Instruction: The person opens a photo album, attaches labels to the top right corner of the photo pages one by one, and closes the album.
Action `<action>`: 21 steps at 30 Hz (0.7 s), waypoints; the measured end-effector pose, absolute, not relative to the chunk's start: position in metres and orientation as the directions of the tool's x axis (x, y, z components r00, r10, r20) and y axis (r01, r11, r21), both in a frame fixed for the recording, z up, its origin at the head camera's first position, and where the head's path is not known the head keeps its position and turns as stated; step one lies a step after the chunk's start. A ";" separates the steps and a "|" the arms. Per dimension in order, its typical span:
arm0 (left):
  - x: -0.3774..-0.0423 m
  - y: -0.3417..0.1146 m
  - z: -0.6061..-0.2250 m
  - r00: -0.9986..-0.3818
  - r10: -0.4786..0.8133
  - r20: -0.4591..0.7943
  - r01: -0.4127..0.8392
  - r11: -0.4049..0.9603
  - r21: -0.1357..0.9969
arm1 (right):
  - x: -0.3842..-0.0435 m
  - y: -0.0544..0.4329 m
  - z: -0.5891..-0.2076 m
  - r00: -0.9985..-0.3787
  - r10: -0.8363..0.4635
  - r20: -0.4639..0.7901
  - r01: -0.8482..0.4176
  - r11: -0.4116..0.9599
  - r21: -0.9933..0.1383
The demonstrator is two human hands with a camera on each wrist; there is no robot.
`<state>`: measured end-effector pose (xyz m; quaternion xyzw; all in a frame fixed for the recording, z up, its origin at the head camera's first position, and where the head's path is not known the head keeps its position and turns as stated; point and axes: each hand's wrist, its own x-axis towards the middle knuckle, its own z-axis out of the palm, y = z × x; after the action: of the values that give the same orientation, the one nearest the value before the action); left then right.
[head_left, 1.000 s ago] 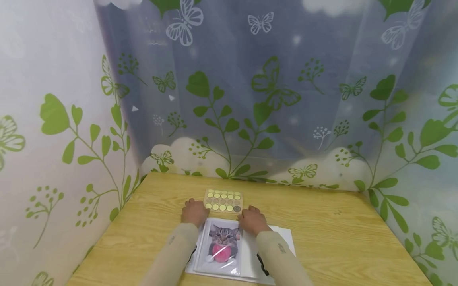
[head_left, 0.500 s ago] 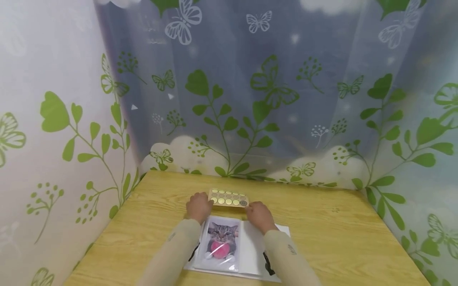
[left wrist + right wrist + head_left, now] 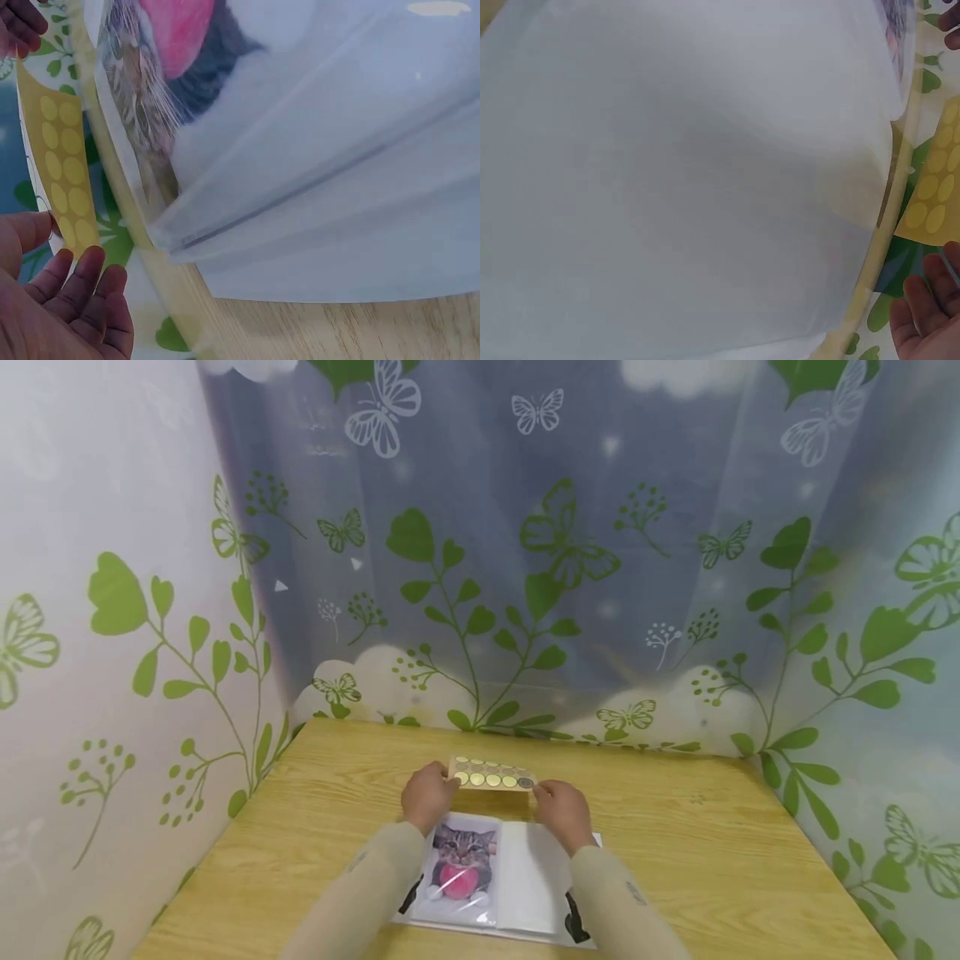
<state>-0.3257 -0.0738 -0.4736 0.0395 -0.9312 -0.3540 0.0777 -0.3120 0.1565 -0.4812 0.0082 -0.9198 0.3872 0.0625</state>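
A sheet of round stickers [image 3: 492,775], tan with gold dots and one grey dot at its right corner, is held up above the table. My left hand [image 3: 427,797] pinches its left end; in the left wrist view thumb and fingers [image 3: 90,262] meet at its edge. The right end is pinched by my right hand [image 3: 564,814], partly cut off at the frame edge in the right wrist view. Below the forearms lies an open album [image 3: 531,877]. Its left page carries a cat photo [image 3: 463,864] with a pink ball, under clear plastic; the right page is plain white.
The wooden table [image 3: 712,852] reaches to a patterned curtain [image 3: 480,568] at the back and both sides. Dark straps [image 3: 576,918] show under the wrists, close over the album.
The sticker sheet, flat on the table earlier, has been lifted and tilted. Both hands carry it slightly to the right, uncovering more of the album's white page.
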 end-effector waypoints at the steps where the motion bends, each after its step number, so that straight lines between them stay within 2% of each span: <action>1: -0.324 -0.073 -0.473 -0.984 -0.128 0.121 -0.015 0.745 0.667 | -0.311 0.158 -0.481 -0.991 0.046 0.125 -0.058 0.693 -0.719; 11: -0.314 -0.068 -0.468 -0.988 -0.096 0.119 0.012 0.725 0.688 | -0.304 0.167 -0.478 -0.986 0.140 0.090 0.014 0.609 -0.793; 21: -0.311 -0.066 -0.473 -0.988 -0.070 0.136 0.039 0.742 0.669 | -0.294 0.175 -0.478 -0.992 0.123 -0.018 0.076 0.485 -0.871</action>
<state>-0.3111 -0.0662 -0.4735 0.0083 -0.9301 -0.3592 0.0763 -0.2941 0.1747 -0.4777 -0.0579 -0.8615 0.5040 0.0234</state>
